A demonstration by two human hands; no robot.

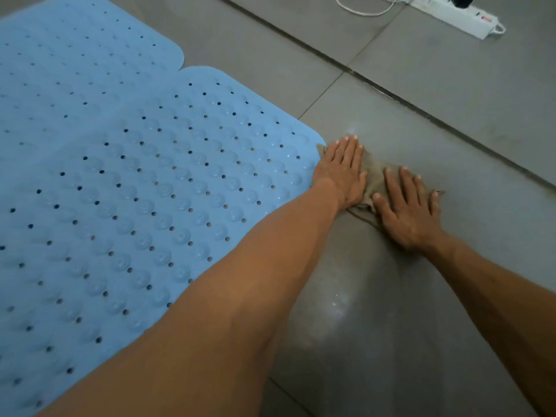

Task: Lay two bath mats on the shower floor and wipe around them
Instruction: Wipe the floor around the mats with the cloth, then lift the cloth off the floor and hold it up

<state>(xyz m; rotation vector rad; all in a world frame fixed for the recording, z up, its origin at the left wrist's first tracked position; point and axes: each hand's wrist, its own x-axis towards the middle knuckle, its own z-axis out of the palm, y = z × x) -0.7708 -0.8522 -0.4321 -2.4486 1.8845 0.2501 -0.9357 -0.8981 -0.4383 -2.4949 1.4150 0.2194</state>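
Head view – mats: two blue bath mats, near mat [150, 206] and far mat [75, 55], are laid flat, edges touching.
Cloth [374, 179]: pressed on the floor [421, 326] just beside the near mat's corner.
Left hand [341, 173], right hand [406, 212]: spread flat on the cloth.
Progress: laying is judged done; wiping is underway.

Two pale blue mats [126, 182], dotted with dark round holes and raised bubbles, lie on grey tile floor [421, 100]. A brownish-khaki cloth [374, 180], possibly damp-darkened, contrasts with a white power strip [460, 16].
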